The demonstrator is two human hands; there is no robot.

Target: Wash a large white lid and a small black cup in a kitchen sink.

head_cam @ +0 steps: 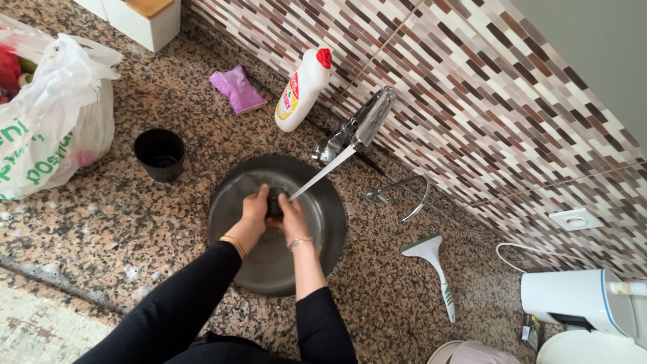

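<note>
white plastic bag (47,114) far left on granite bench (101,222) | black ribbed cup (160,154) upright, unwashed | left hand (255,210) + right hand (292,217) closed round small dark item (275,203) over round steel sink (323,236), under tap stream (323,172) | rinse looks mid-way | white squeegee (435,266) right

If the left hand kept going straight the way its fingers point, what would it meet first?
The left hand points up-right, fingers on the small dark object held under the water stream. Beyond that, probably the sink wall below the faucet; depth is unclear.

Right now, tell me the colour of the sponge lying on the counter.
Purple; the sponge shows best in the head view, beside the white bottle.
</note>
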